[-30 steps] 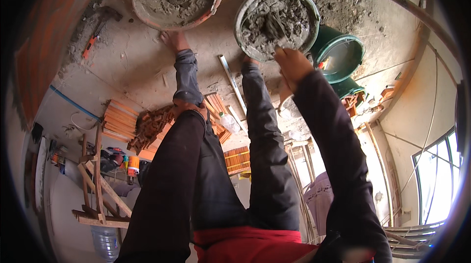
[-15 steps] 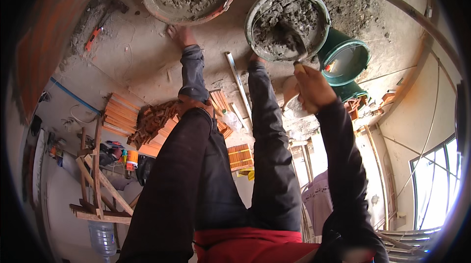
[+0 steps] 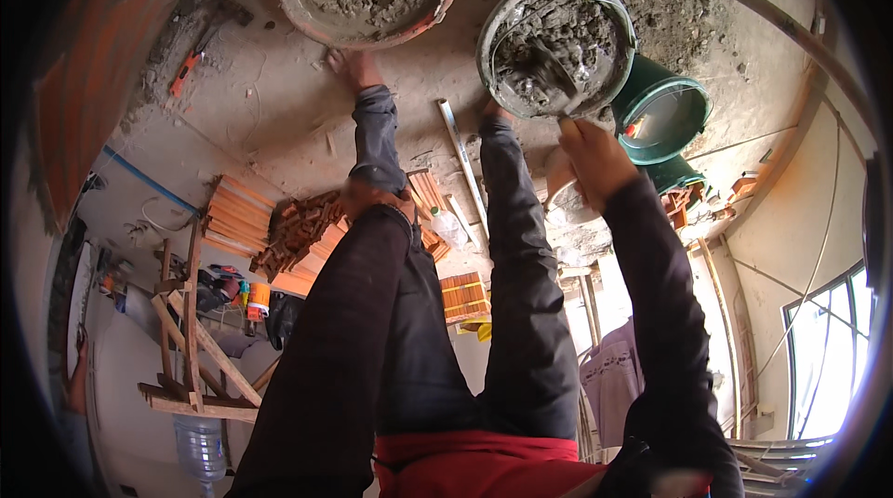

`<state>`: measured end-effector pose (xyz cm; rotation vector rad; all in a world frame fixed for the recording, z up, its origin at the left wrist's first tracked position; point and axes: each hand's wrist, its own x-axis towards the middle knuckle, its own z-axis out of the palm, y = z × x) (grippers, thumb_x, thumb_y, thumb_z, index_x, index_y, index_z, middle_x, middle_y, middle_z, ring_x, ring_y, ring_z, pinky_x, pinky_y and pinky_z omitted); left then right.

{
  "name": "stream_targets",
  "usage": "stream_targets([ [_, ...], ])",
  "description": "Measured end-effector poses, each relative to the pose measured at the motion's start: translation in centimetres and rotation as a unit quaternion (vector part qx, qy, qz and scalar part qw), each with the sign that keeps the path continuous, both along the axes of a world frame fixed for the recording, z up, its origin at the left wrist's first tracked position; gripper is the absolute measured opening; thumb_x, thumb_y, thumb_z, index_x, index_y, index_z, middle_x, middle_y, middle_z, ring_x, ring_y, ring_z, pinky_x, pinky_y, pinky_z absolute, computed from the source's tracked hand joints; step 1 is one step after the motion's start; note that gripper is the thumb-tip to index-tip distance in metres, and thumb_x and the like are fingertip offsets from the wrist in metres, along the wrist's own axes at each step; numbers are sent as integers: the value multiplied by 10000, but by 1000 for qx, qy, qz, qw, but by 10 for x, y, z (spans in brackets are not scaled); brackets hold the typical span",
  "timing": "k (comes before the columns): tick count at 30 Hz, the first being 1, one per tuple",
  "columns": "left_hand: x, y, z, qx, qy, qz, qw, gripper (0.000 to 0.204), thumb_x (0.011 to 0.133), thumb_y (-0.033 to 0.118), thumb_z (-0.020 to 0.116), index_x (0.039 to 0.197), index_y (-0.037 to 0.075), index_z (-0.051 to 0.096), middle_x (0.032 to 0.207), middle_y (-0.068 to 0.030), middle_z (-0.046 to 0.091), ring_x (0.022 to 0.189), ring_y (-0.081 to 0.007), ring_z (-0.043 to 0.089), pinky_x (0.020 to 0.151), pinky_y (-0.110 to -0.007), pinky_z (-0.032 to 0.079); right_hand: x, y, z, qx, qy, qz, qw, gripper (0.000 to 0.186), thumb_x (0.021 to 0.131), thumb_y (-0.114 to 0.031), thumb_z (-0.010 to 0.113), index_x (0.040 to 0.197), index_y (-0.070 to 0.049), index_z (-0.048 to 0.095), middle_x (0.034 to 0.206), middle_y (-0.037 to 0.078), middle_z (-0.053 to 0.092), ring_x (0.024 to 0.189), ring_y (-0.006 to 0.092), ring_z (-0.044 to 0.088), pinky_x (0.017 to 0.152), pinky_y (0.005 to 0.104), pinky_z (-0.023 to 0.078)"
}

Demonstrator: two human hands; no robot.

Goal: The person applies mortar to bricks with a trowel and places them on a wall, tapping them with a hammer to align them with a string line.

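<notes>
My right hand (image 3: 598, 163) is closed round the handle of a trowel (image 3: 564, 81). The trowel's blade is partly sunk in grey wet mortar (image 3: 595, 33), inside a green bucket (image 3: 486, 61) with a wire handle. My left hand (image 3: 374, 199) rests against my left leg near the knee; the sleeve covers much of it and its fingers cannot be made out. Ahead of my left foot stands a reddish tub (image 3: 372, 40), also holding mortar.
Right of the bucket lies a tipped green bucket (image 3: 702, 121). A pale metal bar (image 3: 462, 159) is between my feet. Stacked orange bricks (image 3: 240, 214), a wooden frame (image 3: 195, 331) and a hammer (image 3: 209, 24) are at the left. A person's arm (image 3: 78, 377) shows at the left edge.
The trowel has shifted within the mortar, and my right hand stays at the bucket's near rim. The whole view has slid slightly; a person's arm has appeared at the left edge.
</notes>
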<state>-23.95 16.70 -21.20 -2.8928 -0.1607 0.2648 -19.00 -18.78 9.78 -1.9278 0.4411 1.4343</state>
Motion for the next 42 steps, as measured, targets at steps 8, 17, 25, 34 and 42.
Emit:
stream_targets([
  [8, 18, -14, -9, -13, -19, -8, 1000, 423, 985, 340, 527, 1273, 31, 539, 1282, -151, 593, 1123, -315, 574, 957, -425, 480, -45, 37, -68, -215, -121, 127, 961, 221, 899, -91, 495, 1057, 58, 536, 887, 307, 664, 825, 462, 662, 725, 536, 526],
  [17, 25, -8, 0, -17, 153, 41, 987, 391, 952, 291, 521, 1261, 59, 579, 1221, -137, 617, 1120, -301, 576, 971, -458, 449, -17, -9, 48, -100, -123, 197, 968, 413, 902, -143, 532, 1307, -71, 490, 1096, 258, 621, 956, 432, 660, 834, 527, 520],
  [25, 14, 1, -54, 36, -64, -3, 997, 259, 929, 234, 523, 1119, 135, 670, 1100, -115, 644, 1019, -267, 580, 883, -413, 423, 3, 2, -90, -140, -63, 257, 954, 358, 897, -170, 552, 1247, -103, 585, 1041, 210, 674, 948, 383, 677, 858, 475, 536],
  [34, 13, 2, -29, 35, 2, 2, 999, 249, 929, 242, 528, 1102, 136, 672, 1097, -110, 648, 1005, -269, 583, 873, -411, 424, 3, -16, 76, 56, 174, -588, 788, 359, 987, -238, 539, 1277, -36, 598, 860, 83, 595, 504, 127, 523, 394, 260, 396],
  [42, 20, -19, -17, 13, 5, 2, 1000, 237, 924, 246, 536, 1084, 143, 677, 1091, -105, 655, 987, -274, 588, 861, -412, 426, 29, -20, -69, -15, -129, 69, 989, 262, 920, -143, 539, 1142, -7, 571, 859, 154, 634, 622, 305, 633, 588, 410, 540],
])
